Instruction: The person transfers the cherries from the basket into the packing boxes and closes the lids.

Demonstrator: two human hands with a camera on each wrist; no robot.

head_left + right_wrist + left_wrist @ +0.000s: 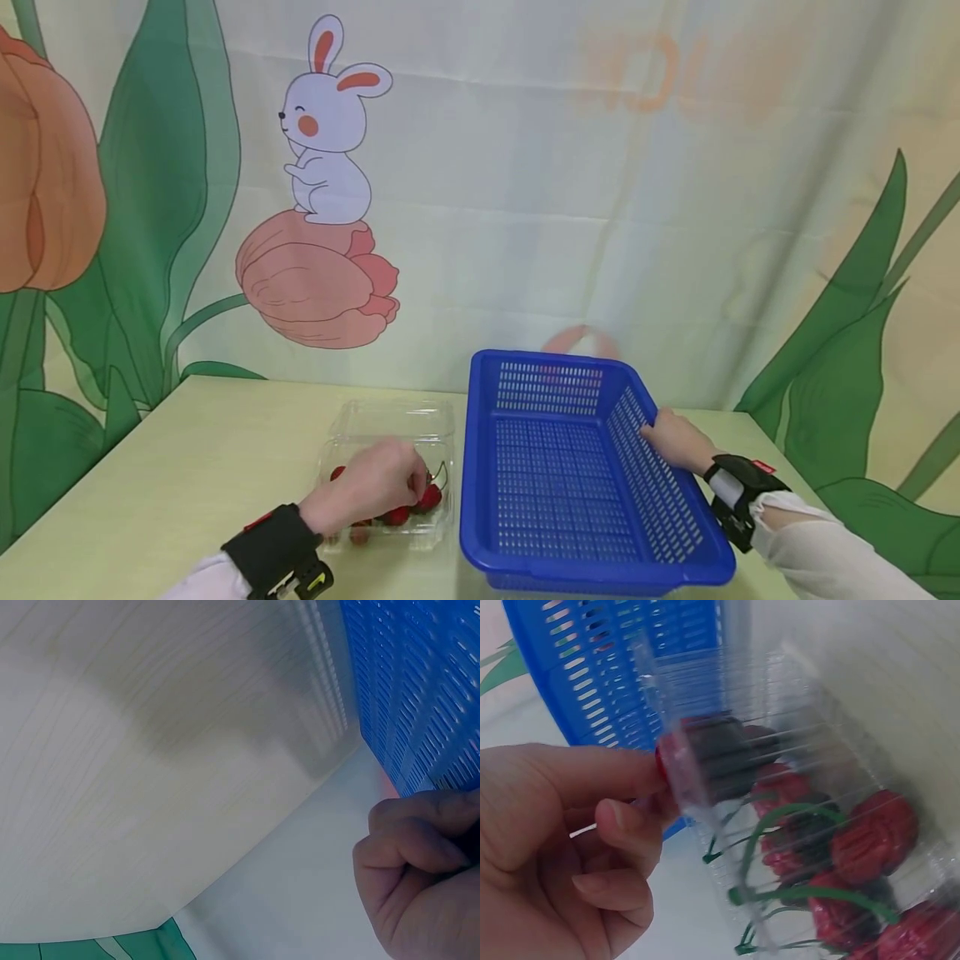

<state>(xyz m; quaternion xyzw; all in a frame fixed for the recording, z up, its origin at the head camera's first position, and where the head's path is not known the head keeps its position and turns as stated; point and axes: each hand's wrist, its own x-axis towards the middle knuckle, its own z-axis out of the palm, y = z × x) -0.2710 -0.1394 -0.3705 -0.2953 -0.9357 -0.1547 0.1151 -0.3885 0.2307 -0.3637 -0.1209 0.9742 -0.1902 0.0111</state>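
Observation:
My left hand (375, 485) is over a clear plastic box (442, 425) of red artificial cherries (429, 498) with green stems. In the left wrist view, its thumb and forefinger pinch a dark red cherry (724, 754) at the box's wall, the other fingers curled below. More wrinkled cherries (877, 834) lie inside, their looped green stems (791, 814) rising. To the right, my right hand (678, 442) grips the right rim of a blue perforated plastic basket (562, 483). Curled fingers of that hand show against the basket wall in the right wrist view.
Box and basket are side by side on a pale yellow table (225, 467), the box's clear lid (393, 415) raised at the back. Directly behind the table hangs a printed cloth (525, 208) with a rabbit and tulips.

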